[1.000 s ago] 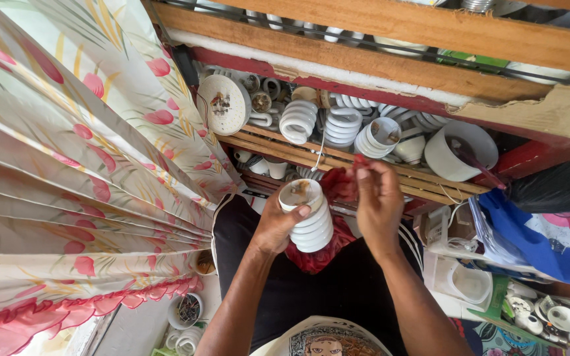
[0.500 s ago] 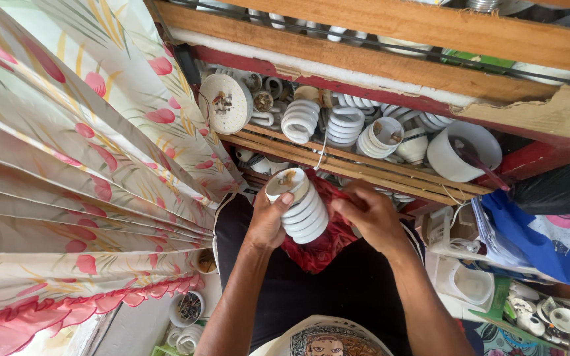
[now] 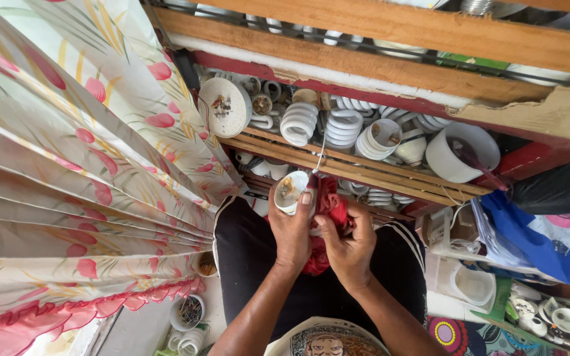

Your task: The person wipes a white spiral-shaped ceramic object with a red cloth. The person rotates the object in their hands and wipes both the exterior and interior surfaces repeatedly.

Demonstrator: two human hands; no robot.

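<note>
Your left hand (image 3: 291, 227) is wrapped around a white lamp base (image 3: 291, 191), thumb pressed over its rim, the open end turned up so its brownish inside shows. Your right hand (image 3: 348, 244) is closed on a red cloth (image 3: 328, 207) bunched just beside the base, fingers curled into the folds. Both sit over your lap, above the black trousers (image 3: 245, 264). Just past your hands, a wooden slat shelf (image 3: 364, 171) carries white spiral lamp tubes (image 3: 298, 122), a round white disc (image 3: 224, 107) and a white bowl (image 3: 460, 155). A flowered curtain (image 3: 67, 184) fills your left side. To the right lies a blue bag (image 3: 536, 240); low on the left stands a small cup of bits (image 3: 187, 311).
</note>
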